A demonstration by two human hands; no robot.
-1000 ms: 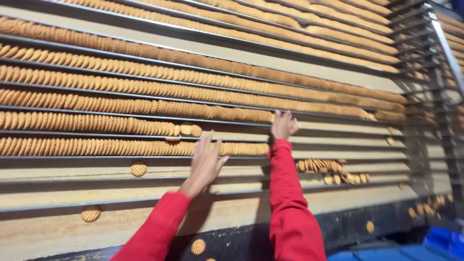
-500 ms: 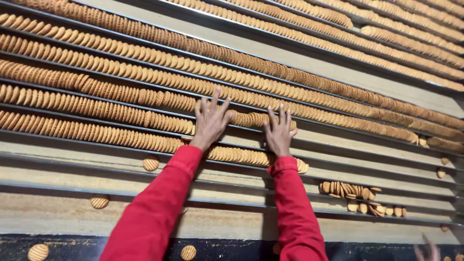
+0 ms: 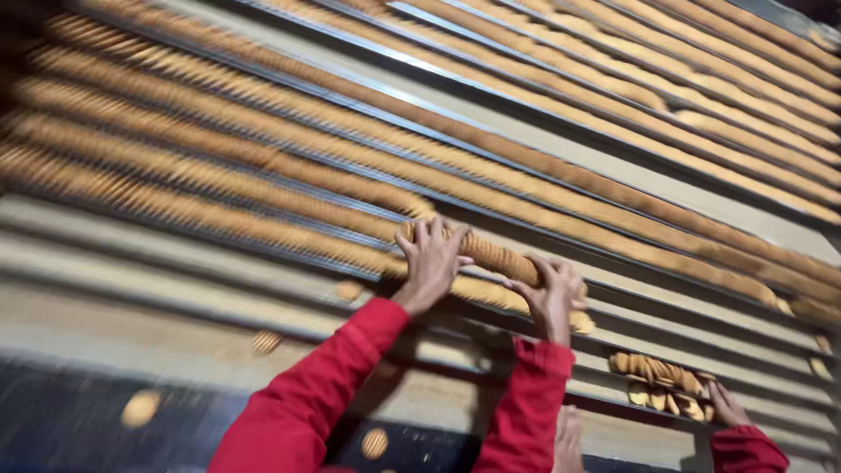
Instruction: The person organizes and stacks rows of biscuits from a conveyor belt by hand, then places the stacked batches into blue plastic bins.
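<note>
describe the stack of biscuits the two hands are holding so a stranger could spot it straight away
On the wide conveyor with long lanes of biscuits standing on edge, look just below the middle. There the left hand and right hand clamp a short biscuit stack endwise, the only row lifted clear of its lane.

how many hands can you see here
3: the left hand and right hand grip a stack of biscuits; another person's hand is lower right. Others may be hidden.
</note>
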